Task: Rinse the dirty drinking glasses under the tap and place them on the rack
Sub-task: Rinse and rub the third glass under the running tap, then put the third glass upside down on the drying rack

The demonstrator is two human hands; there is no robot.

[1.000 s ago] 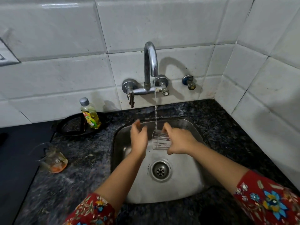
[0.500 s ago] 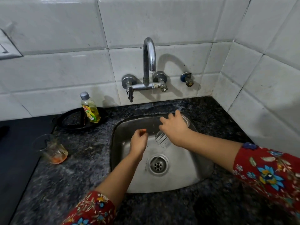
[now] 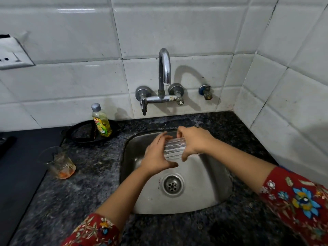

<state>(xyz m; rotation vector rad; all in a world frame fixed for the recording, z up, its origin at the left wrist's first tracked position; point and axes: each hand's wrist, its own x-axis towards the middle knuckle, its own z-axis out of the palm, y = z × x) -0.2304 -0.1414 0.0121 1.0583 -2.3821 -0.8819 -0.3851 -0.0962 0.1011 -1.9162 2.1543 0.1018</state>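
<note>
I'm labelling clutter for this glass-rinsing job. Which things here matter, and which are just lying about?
In the job: ribbed glass, held by left hand and right hand; tap; sink; dirty glass on counter.
Lying about: soap bottle, black tray, socket, valve.

No legible text on bottle label [image 3: 102, 125]

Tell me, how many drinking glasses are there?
2. One ribbed glass is held by the left hand and right hand over the sink; one dirty glass stands on the counter, left of the sink. More may sit out of view.
</note>
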